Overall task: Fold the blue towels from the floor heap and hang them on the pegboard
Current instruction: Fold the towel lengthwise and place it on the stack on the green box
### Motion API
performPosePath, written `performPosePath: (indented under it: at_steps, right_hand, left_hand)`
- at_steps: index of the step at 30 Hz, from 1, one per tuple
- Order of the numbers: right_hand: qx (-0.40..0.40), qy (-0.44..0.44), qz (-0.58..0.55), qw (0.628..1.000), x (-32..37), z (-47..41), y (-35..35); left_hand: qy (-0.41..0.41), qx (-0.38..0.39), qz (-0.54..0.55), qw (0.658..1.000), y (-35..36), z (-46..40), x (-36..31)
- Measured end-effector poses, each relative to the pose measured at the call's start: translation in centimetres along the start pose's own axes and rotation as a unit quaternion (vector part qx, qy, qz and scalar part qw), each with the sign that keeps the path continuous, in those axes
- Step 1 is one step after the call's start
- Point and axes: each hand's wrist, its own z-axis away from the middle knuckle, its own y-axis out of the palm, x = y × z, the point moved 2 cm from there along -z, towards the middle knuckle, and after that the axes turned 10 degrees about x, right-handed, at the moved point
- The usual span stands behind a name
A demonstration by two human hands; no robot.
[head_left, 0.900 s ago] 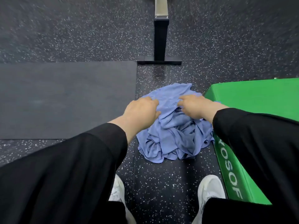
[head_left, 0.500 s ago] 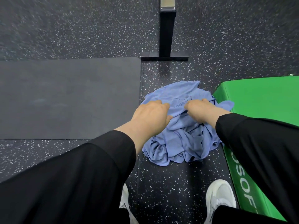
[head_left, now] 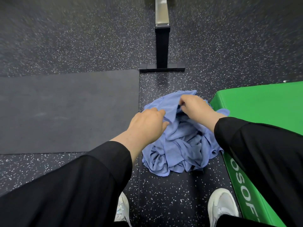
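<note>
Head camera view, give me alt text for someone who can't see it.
Both hands reach down into a crumpled heap of blue towels on speckled dark flooring: the right hand pinches a lifted fold and the left hand grips the cloth beside it. A green padded box sits right, a dark mat left.

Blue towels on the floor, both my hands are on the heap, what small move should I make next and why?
Probably lift the top towel straight up, clear of the heap. Your right hand already pinches a raised fold of it and your left hand grips its edge beside that, while the rest lies bunched on the floor between the mat and the green box. Nothing is folded yet.
</note>
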Motion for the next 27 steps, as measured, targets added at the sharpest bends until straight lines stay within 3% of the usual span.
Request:
performPosePath:
  at_steps: [6,10,14,16,22,27]
  right_hand:
    - [-0.106,0.018,-0.195,0.975,4.0,4.7,-7.9]
    - [-0.188,-0.004,-0.314,0.931,6.6,10.4,-12.5]
    - [-0.297,-0.087,-0.371,0.876,10.1,16.2,-17.2]
    - [-0.287,-0.096,-0.387,0.871,10.8,18.1,-17.4]
    - [-0.246,-0.102,-0.356,0.896,11.9,20.5,-16.3]
    - [-0.204,-0.121,-0.360,0.902,12.5,20.3,-15.9]
  left_hand:
    - [-0.023,-0.090,0.164,0.982,-4.5,2.7,-0.9]
    - [-0.030,-0.153,0.308,0.938,-7.5,6.5,-1.9]
    - [0.035,-0.201,0.409,0.890,-9.9,10.8,-4.6]
    - [0.062,-0.205,0.436,0.874,-10.4,12.5,-5.9]
    - [0.074,-0.205,0.403,0.889,-9.1,13.5,-7.4]
    - [0.014,-0.201,0.362,0.910,-9.7,12.4,-6.0]
